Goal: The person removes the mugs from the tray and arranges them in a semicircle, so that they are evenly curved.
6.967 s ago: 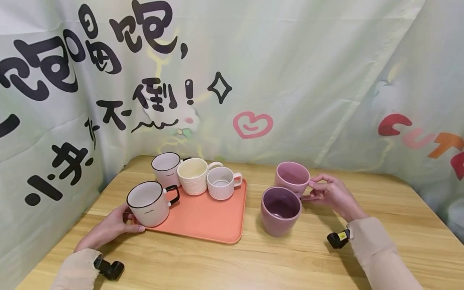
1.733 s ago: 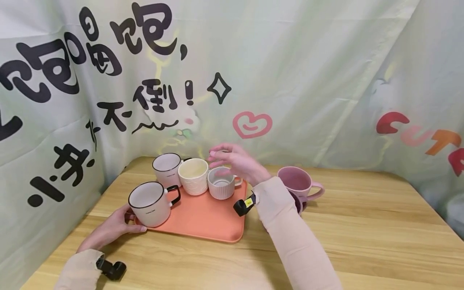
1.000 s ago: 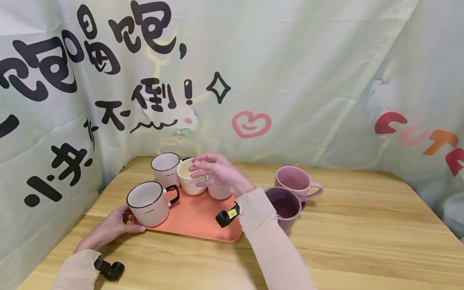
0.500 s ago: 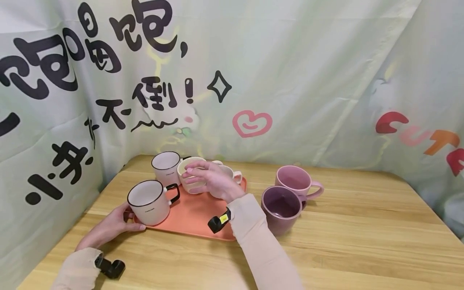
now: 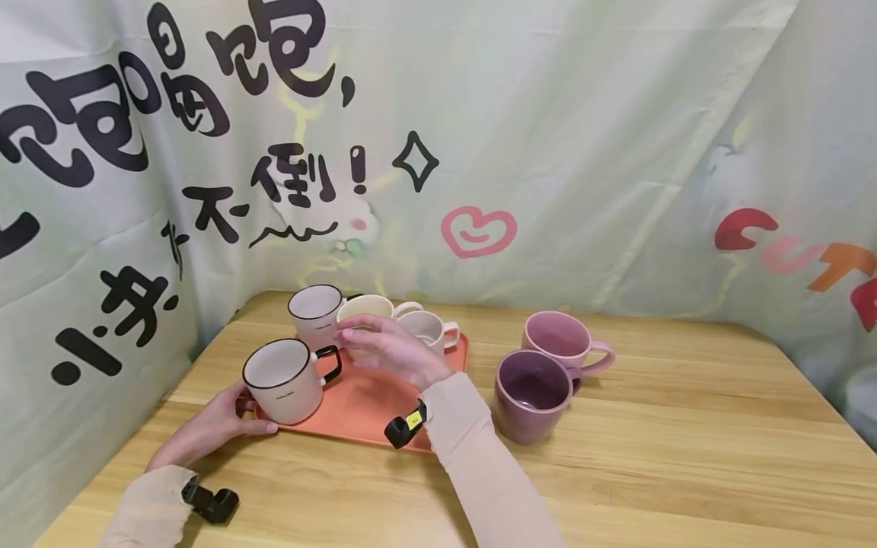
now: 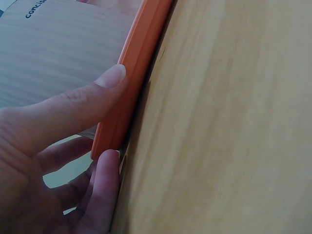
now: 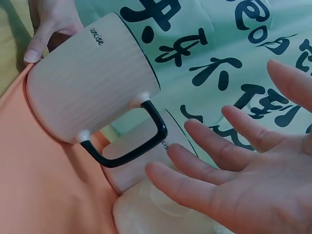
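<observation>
My left hand (image 5: 212,426) grips the front left corner of the orange tray (image 5: 366,399); in the left wrist view the thumb (image 6: 109,78) lies on the tray's rim and fingers curl about the corner. Against that hand stands a white black-rimmed mug (image 5: 277,388), its black handle facing right. A second such mug (image 5: 317,323) is behind it. My right hand (image 5: 387,350), fingers spread and holding nothing, hovers before the cream mug (image 5: 363,306) and partly hides it. To its right stands a small ribbed white cup (image 5: 430,329).
Right of the tray, a dark purple mug (image 5: 524,422) stands in front of a pink mug (image 5: 555,339), both on the wooden table (image 5: 685,441). A printed cloth backdrop (image 5: 582,152) hangs behind and to the left.
My right hand has let go of the pink mug and moved left over the tray, passing the ribbed cup to the cream mug and lowering. My left hand stays at the tray corner.
</observation>
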`<state>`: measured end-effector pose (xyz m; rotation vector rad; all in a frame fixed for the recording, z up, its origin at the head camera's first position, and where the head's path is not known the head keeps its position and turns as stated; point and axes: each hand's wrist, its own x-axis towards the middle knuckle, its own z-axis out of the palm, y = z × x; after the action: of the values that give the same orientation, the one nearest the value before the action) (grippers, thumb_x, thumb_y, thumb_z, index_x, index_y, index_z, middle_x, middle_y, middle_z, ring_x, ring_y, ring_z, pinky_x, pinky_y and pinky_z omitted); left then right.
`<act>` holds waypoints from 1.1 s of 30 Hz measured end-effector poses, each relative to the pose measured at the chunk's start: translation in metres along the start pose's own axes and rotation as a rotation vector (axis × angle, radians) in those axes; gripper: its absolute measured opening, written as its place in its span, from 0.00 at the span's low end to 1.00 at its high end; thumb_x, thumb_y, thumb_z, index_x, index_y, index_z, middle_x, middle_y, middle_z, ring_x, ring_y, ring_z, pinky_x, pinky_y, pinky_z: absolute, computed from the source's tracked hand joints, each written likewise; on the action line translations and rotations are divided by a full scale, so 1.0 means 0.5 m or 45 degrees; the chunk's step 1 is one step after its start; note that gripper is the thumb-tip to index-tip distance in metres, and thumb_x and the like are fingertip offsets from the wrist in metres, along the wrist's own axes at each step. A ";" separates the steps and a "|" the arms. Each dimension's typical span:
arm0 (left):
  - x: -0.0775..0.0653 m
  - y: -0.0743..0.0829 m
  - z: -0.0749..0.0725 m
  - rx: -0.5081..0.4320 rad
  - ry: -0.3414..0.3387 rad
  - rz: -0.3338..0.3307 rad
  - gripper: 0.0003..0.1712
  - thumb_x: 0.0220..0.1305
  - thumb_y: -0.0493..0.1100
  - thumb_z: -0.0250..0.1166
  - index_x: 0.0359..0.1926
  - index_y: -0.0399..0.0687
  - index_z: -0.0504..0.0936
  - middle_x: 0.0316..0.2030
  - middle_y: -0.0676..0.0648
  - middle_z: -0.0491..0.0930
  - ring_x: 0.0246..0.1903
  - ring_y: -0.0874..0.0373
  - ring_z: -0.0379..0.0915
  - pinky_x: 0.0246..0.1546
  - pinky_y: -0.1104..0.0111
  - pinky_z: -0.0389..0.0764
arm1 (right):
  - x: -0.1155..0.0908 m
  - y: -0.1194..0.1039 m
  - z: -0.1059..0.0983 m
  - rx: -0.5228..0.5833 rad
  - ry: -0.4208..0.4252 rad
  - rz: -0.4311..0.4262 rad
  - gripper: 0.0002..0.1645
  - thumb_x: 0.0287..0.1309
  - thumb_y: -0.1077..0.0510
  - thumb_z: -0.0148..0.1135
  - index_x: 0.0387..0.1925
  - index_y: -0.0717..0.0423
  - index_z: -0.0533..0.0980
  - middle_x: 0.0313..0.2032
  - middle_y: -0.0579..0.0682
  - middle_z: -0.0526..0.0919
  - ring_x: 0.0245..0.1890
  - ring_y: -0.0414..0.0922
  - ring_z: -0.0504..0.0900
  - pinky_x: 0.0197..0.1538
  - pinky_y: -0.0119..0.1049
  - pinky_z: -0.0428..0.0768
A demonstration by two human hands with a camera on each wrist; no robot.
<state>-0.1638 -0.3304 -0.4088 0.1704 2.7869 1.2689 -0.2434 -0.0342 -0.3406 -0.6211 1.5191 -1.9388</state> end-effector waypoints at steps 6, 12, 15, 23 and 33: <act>0.000 -0.002 -0.001 -0.035 0.002 0.009 0.40 0.52 0.36 0.79 0.59 0.24 0.66 0.40 0.42 0.72 0.40 0.50 0.68 0.38 0.67 0.71 | 0.010 0.010 0.006 0.028 0.016 0.008 0.26 0.76 0.63 0.49 0.69 0.72 0.63 0.68 0.68 0.66 0.62 0.52 0.72 0.69 0.56 0.64; 0.002 0.000 -0.002 -0.018 -0.001 0.000 0.42 0.52 0.37 0.80 0.60 0.23 0.65 0.42 0.41 0.74 0.41 0.49 0.69 0.40 0.66 0.72 | 0.020 0.026 0.011 0.058 0.000 0.025 0.27 0.76 0.64 0.47 0.70 0.73 0.61 0.70 0.67 0.64 0.67 0.54 0.68 0.70 0.57 0.61; 0.002 0.000 -0.002 -0.011 -0.005 0.003 0.42 0.53 0.38 0.80 0.60 0.22 0.65 0.44 0.40 0.75 0.41 0.49 0.70 0.41 0.66 0.73 | 0.023 0.036 0.014 0.053 0.013 0.026 0.27 0.77 0.63 0.48 0.71 0.72 0.61 0.71 0.66 0.65 0.68 0.54 0.68 0.69 0.58 0.62; -0.002 -0.004 -0.002 -0.016 -0.003 0.063 0.35 0.53 0.36 0.79 0.55 0.24 0.70 0.40 0.44 0.77 0.39 0.53 0.72 0.39 0.68 0.74 | 0.022 0.060 0.017 0.051 -0.017 0.064 0.25 0.76 0.62 0.49 0.68 0.69 0.64 0.59 0.63 0.76 0.62 0.69 0.71 0.61 0.61 0.71; -0.001 -0.004 0.001 0.016 -0.003 0.104 0.38 0.54 0.36 0.78 0.60 0.23 0.69 0.45 0.41 0.79 0.42 0.52 0.74 0.41 0.67 0.75 | 0.035 0.092 0.045 -0.120 0.053 0.043 0.15 0.64 0.73 0.61 0.52 0.70 0.74 0.29 0.49 0.80 0.29 0.42 0.78 0.42 0.47 0.83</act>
<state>-0.1637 -0.3318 -0.4106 0.2891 2.8136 1.2681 -0.2328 -0.0699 -0.3799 -0.5948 1.6440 -1.8745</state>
